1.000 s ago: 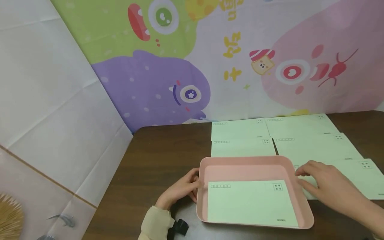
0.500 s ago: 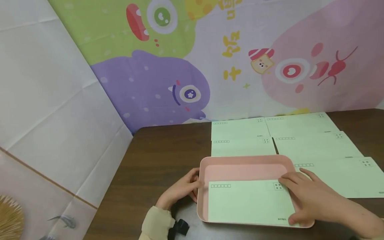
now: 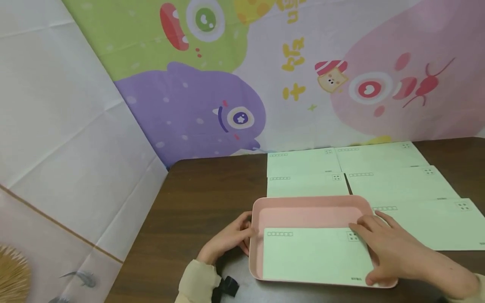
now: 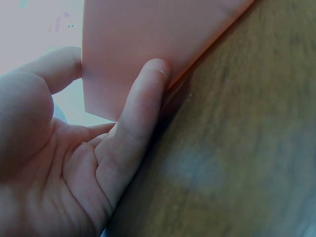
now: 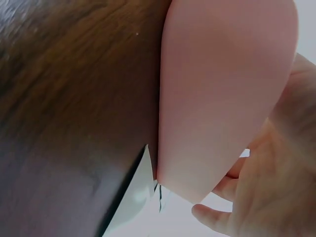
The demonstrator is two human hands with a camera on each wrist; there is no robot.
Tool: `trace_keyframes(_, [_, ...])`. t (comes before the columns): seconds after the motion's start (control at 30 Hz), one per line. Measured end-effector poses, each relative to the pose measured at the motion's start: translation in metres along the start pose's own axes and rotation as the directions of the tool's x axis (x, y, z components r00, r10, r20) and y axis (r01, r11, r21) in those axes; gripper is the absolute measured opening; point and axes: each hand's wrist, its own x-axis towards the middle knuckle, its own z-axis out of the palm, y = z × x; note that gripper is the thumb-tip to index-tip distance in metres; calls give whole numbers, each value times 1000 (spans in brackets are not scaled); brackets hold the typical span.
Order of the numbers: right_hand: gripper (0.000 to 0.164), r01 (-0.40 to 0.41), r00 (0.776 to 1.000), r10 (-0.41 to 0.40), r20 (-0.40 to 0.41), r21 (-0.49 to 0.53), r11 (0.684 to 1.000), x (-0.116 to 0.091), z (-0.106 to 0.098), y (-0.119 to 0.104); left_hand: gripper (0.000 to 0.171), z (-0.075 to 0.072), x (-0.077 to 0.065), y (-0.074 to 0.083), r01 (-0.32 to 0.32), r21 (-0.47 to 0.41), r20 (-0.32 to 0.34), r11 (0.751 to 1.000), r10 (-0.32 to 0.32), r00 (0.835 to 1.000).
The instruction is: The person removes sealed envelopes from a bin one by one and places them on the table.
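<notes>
A pink tray [image 3: 303, 212] with a pale green envelope [image 3: 314, 259] in its front half lies before me. My left hand [image 3: 232, 236] grips the tray's left side. In the left wrist view, its thumb is over the rim and a finger [image 4: 143, 98] presses the outer wall. Reaching over the tray's right side, my right hand [image 3: 398, 248] spans the envelope's short right edge, fingertips at the printed stamp box and thumb at the lower corner. The right wrist view shows the tray's outer wall [image 5: 217, 94], with that hand's palm beyond the rim; the envelope inside is hidden there.
Several more green envelopes [image 3: 401, 183] lie in rows behind and right of the tray, partly covered by it. Dark wooden table [image 3: 197, 198] shows to the left. A cartoon cloth [image 3: 212, 101] hangs along the back edge, with white panelling [image 3: 75, 105] at left.
My right hand has moved left from beside the tray onto the envelope's right edge, then stayed nearly still. The left hand keeps its place on the tray.
</notes>
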Motion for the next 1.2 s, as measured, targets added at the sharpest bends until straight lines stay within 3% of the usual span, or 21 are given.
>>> trace_keyframes(0.27, [117,3,1000,-3,-27,13,1000,-1,0,-3,53,1,0,-2,-2,-4,10,1000,2,1000])
trace_keyframes(0.47, [109,28,991,-32,-129,-30,999,-3,4,-7,53,2,1,-3,7,-10,3,1000,-7,1000])
trace_keyframes(0.63, [107,29,986,-31,-165,-12,999,-7,7,-8,53,1,1,-3,2,-3,2,1000,-2,1000])
trace_keyframes(0.87, [102,-1,992,14,-124,104,995,-10,4,-12,53,1,1,-1,-1,-1,4,1000,1,1000])
trace_keyframes(1.07, [97,125,954,-87,-287,116,985,-11,10,-13,53,-1,1,-2,0,0,5,1000,0,1000])
trace_keyframes(1.2, [99,144,948,-77,-310,200,969,-12,9,-16,54,-1,1,-2,6,2,7,1000,-6,1000])
